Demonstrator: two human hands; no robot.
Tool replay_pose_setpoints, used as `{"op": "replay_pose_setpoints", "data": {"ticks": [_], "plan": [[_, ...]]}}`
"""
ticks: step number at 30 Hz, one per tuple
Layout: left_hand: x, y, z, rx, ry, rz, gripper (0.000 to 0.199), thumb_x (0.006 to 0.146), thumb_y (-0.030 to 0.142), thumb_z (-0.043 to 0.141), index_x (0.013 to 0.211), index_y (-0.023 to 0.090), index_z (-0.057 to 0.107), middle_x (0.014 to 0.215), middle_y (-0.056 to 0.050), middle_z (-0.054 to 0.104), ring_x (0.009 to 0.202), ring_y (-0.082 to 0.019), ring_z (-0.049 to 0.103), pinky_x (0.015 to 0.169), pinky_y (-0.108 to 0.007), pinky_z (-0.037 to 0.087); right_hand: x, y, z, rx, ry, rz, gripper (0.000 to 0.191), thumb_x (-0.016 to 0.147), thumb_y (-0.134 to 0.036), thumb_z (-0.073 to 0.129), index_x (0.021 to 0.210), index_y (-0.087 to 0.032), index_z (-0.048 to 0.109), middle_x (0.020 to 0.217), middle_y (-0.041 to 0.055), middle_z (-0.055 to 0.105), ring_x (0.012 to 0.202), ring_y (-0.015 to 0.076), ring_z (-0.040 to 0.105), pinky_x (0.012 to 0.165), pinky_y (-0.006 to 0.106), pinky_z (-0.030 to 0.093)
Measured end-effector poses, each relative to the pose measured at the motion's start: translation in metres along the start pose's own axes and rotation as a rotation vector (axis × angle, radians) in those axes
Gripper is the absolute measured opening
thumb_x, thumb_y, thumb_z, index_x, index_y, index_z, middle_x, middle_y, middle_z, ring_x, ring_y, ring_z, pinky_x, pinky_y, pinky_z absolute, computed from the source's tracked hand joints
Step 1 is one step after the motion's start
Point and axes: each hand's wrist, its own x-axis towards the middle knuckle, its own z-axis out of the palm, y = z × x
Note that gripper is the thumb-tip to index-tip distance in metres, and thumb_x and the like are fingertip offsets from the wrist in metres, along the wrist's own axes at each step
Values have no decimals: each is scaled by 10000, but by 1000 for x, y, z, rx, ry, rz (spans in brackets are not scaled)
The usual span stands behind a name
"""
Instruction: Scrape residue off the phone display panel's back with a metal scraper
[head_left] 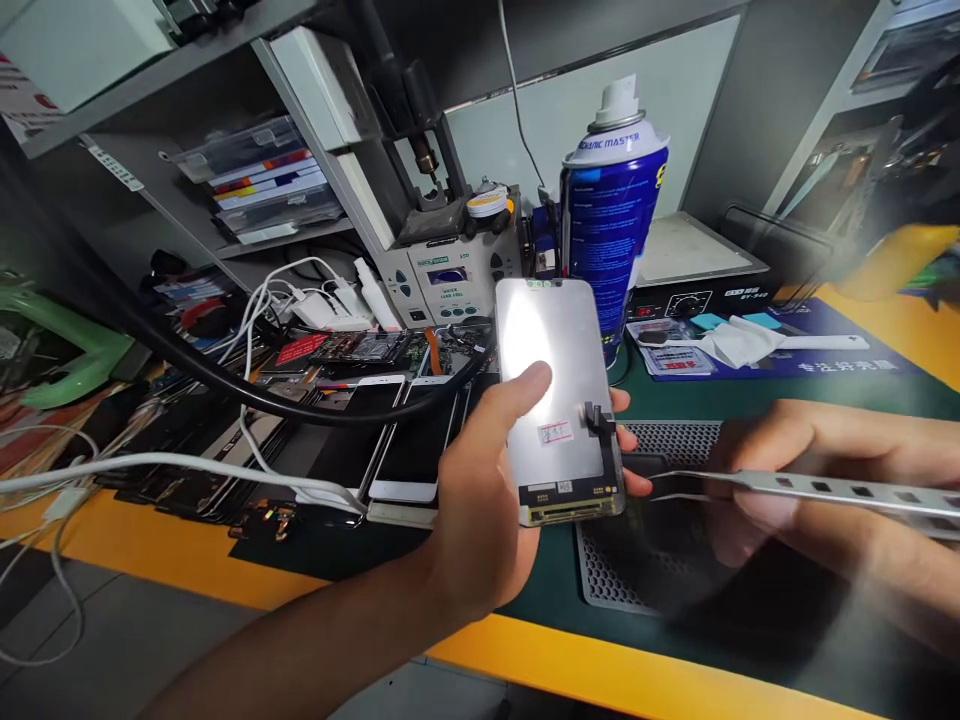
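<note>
My left hand (487, 480) is closed around a phone screen (559, 340), its silvery back turned toward me. The thumb lies across that metal back and the fingertips show at the right edge. A small label, a black flex cable and a yellowish connector strip sit on the screen's lower part. In my right hand (787, 490), slightly blurred, is a pair of metal tweezers (817, 486). Their tips point left, slightly apart, near the screen's lower right side. Under both hands lies a grey perforated mat (611, 590), with a dark object on it partly hidden by my right hand.
A tall blue spray can (607, 230) stands behind the screen, near a hot air station (442, 285) and a heating plate (697, 265). Several phones (409, 450) lie at left. A black hose (225, 385) and white cables cross there. A white-handled brush (817, 343) lies at right.
</note>
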Motion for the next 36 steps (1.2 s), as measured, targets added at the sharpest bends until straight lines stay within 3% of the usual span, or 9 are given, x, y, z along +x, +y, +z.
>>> {"op": "replay_pose_setpoints", "data": {"ticks": [3,5,10,15,18,22,29,33,36], "plan": [[2,3,4,-46,44,-32,486,926,535,454,1031,143,722,897,-112,692,744,-259,656,670,-397,577,-4,3,1,-91,-176,-52,275,841,-450,663,667,-237,693,563,18,652,426,164,597,360,207,478],[2,5,5,-55,48,-54,574,917,605,419,1065,132,708,903,-130,688,729,-267,651,666,-403,569,-6,5,1,-134,-167,-98,263,840,-448,662,674,-246,692,591,16,660,455,174,613,363,214,476],[-1,7,7,-47,-85,-19,633,945,621,340,1141,128,684,963,-144,689,771,-264,645,697,-397,553,-4,-3,1,-29,-119,-118,253,836,-421,688,660,-240,678,588,24,651,506,185,637,383,215,487],[-8,6,23,2,-178,25,588,982,566,298,1128,141,678,1000,-135,696,814,-253,644,715,-383,545,-2,-16,-8,227,19,-115,200,843,-320,714,678,-209,690,637,59,677,642,231,692,561,292,562],[-10,2,41,-10,-224,37,595,980,569,284,1089,138,679,978,-132,695,795,-248,645,720,-387,545,-15,-20,-11,339,165,-120,181,790,-311,751,659,-200,693,616,62,663,606,248,676,536,337,551],[-6,-7,68,-47,-269,44,582,965,570,308,1031,143,698,960,-122,701,745,-234,648,709,-379,546,-44,-21,-6,379,401,-199,116,771,-236,748,685,-225,670,630,33,661,557,204,642,513,307,527],[11,-16,110,-63,-346,99,550,966,555,354,1017,134,703,989,-123,702,772,-236,642,708,-376,550,-57,-27,-16,264,509,-429,152,852,-173,682,945,-291,703,802,8,681,704,187,690,601,274,551],[16,-19,119,-73,-347,134,554,977,544,354,1055,119,701,1015,-133,705,796,-233,645,721,-374,556,-50,-16,-21,224,661,-477,121,866,-156,650,907,-261,697,852,23,690,793,196,670,697,310,550],[18,-25,118,-88,-317,128,563,974,563,359,1088,126,696,1035,-131,705,803,-236,653,727,-375,559,-51,-2,-20,197,673,-476,124,868,-153,638,902,-257,697,918,38,704,914,227,677,784,343,566]]}}
